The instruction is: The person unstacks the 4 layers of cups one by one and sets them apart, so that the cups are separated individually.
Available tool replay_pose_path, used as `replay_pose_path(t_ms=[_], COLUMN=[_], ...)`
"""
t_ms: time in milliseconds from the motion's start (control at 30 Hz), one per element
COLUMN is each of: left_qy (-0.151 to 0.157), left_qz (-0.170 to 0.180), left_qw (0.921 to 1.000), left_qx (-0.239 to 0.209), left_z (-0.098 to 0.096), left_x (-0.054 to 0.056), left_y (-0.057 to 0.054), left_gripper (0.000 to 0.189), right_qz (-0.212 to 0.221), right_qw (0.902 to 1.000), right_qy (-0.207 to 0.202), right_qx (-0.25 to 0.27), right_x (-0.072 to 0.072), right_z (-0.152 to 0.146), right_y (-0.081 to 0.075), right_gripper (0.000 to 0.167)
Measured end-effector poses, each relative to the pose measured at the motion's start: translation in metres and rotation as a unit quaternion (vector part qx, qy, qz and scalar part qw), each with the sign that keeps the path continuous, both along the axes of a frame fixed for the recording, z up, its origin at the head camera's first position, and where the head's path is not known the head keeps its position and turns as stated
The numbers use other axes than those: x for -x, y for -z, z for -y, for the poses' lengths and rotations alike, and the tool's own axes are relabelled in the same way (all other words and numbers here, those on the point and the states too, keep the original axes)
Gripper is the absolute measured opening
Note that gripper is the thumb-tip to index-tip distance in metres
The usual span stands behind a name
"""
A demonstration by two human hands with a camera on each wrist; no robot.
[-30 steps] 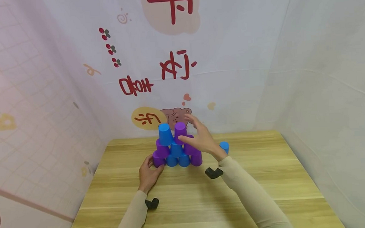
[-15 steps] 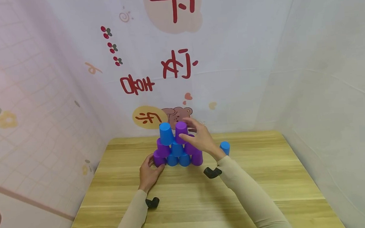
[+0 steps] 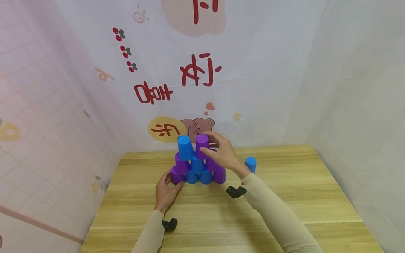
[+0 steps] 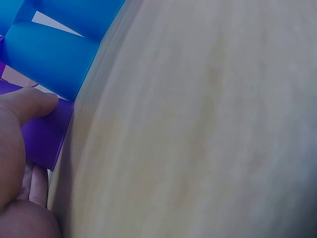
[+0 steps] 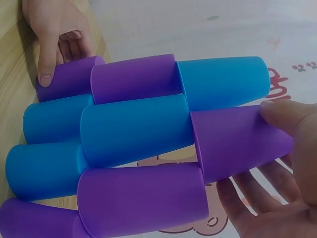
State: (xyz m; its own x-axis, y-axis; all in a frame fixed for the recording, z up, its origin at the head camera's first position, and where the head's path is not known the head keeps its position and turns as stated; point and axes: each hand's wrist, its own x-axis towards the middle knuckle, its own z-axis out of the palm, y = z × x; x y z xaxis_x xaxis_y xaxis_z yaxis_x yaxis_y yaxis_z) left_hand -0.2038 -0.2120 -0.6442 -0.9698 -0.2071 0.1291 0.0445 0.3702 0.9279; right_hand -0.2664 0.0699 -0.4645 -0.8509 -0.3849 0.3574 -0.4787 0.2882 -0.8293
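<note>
Upside-down blue and purple cups form a stacked pyramid on the wooden table. In the top row, a blue cup stands beside a purple cup. My right hand holds that purple cup, thumb on its near side and fingers around the far side; the right wrist view shows its rim resting on the blue cup and purple cup below. My left hand grips the purple cup at the bottom row's left end, thumb in front, fingers behind.
A single blue cup stands right of the pyramid, partly behind the right wrist. A printed cloth wall rises behind the table's back edge. Dark camera mounts sit on both wrists.
My right hand has come in around the purple top cup, its thumb and fingers closing nearer to it. My left hand stays at the bottom left cup. The head view shifts slightly.
</note>
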Motion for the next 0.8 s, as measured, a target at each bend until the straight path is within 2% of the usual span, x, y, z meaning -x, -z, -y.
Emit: replay_pose_path(t_ms=[500, 800], left_qy=[0.000, -0.002], left_qz=[0.015, 0.003], left_qw=[0.9999, 1.0000], left_qx=[-0.004, -0.009], left_z=[-0.001, 0.000], left_x=[0.001, 0.001], left_y=[-0.001, 0.000], left_gripper=[0.073, 0.072], right_qz=[-0.005, -0.011], right_qw=[0.9975, 0.9957], right_qy=[0.020, 0.023], right_qx=[0.067, 0.089], right_x=[-0.001, -0.003], right_z=[-0.012, -0.022], right_y=[0.001, -0.001], right_gripper=[0.059, 0.058])
